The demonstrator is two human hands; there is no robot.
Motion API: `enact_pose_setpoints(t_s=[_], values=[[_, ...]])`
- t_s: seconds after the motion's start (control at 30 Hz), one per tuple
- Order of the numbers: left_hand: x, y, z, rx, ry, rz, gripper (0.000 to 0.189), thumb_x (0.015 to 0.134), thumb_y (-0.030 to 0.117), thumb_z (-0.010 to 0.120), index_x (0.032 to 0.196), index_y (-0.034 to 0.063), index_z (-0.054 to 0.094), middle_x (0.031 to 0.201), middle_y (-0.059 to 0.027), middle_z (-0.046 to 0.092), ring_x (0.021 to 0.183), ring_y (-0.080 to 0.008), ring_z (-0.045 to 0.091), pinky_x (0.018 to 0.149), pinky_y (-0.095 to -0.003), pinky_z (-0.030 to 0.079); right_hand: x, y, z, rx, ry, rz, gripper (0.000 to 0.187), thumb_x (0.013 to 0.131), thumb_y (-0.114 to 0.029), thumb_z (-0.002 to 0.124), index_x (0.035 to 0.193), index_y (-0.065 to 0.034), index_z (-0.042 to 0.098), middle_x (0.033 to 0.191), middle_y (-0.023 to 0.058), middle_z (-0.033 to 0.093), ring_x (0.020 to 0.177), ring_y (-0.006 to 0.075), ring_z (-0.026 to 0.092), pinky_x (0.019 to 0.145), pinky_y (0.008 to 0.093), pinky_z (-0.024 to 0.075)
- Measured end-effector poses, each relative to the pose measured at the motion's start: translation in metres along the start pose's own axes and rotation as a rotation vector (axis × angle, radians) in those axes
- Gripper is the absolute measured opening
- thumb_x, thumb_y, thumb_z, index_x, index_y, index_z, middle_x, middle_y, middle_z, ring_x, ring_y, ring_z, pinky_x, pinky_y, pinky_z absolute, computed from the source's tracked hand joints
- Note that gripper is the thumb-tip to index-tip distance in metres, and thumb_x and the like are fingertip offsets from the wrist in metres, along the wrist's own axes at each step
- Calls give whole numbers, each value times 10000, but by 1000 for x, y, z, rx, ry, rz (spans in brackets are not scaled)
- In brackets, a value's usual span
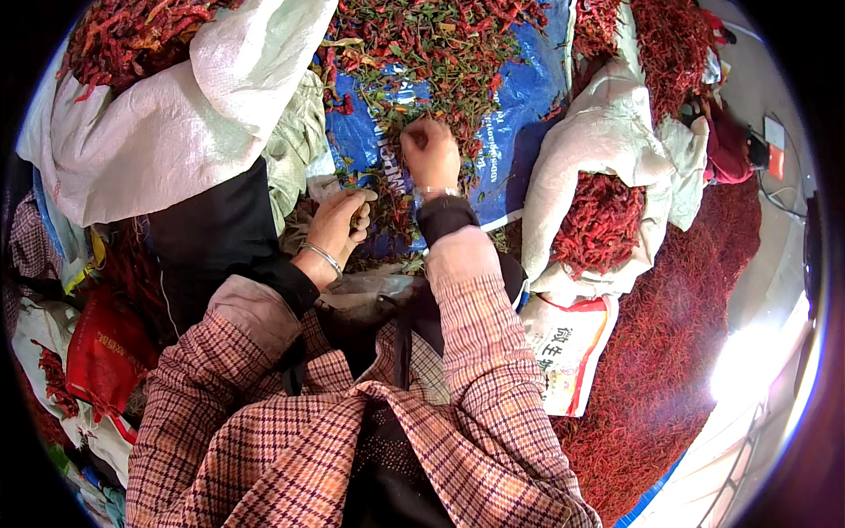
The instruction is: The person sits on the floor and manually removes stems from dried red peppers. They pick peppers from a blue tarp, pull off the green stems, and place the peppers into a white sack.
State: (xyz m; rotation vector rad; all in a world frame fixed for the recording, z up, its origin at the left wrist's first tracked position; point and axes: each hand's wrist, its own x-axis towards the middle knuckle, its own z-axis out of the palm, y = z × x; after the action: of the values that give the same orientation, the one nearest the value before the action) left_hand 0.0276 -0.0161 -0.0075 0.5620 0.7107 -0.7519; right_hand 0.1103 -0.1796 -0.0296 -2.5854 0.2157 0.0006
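Note:
A heap of dried red chili peppers mixed with green stems and leaf bits (436, 59) lies on a blue printed woven plastic sheet (528, 125) in front of me. Over the near part of this heap is my right hand (430, 150), its fingers curled down towards the stems; whether it pinches anything is hidden. My left hand (340, 224) is lower and to the left, at the sheet's near left edge, with its fingers curled and a small pale piece at the thumb and forefinger. What lies inside its palm cannot be seen clearly.
A white woven sack of dried chilies (158, 145) stands at the left, and another open sack (561, 171) at the right. Beyond it spreads a large pile of red chilies (667, 317). A printed white bag (571, 356) lies nearby. Another person's red sleeve (726, 145) shows at the upper right.

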Motion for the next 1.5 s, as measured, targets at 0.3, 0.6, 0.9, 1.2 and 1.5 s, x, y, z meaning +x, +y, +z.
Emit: enact_pose_setpoints(t_s=[0.3,0.6,0.9,1.2,1.5], values=[[-5,-16,3,1300,-186,655,141,854,132,490,864,14,568,808,-87,562,776,-234,563,694,-334,430,-22,24,-25,46,39,-83,130,719,-78,626,846,-55,613,808,145,575,742,314,571,651,388,461],[8,-12,-6,518,-104,200,224,946,202,392,942,38,544,601,50,325,480,-42,284,415,-205,246,8,11,-20,157,69,-46,61,718,-73,616,777,-60,605,773,93,578,698,273,573,640,357,466],[-3,-14,0,244,-160,-65,192,929,180,434,919,22,542,719,-15,474,549,-83,406,446,-214,318,15,13,-18,-306,69,-367,207,653,-39,612,847,-109,601,816,113,515,809,322,507,699,409,446],[2,-13,-3,225,-59,18,186,929,202,435,905,50,539,696,15,445,486,-45,329,412,-204,237,23,27,-31,78,162,-163,86,668,-66,643,742,-90,605,740,89,549,740,294,525,695,382,425],[2,-19,-4,295,-70,54,191,929,200,433,892,45,540,691,17,425,463,-56,323,399,-213,222,33,21,-8,-417,4,-291,180,660,-105,650,836,-101,612,846,118,537,846,320,502,725,402,437]])
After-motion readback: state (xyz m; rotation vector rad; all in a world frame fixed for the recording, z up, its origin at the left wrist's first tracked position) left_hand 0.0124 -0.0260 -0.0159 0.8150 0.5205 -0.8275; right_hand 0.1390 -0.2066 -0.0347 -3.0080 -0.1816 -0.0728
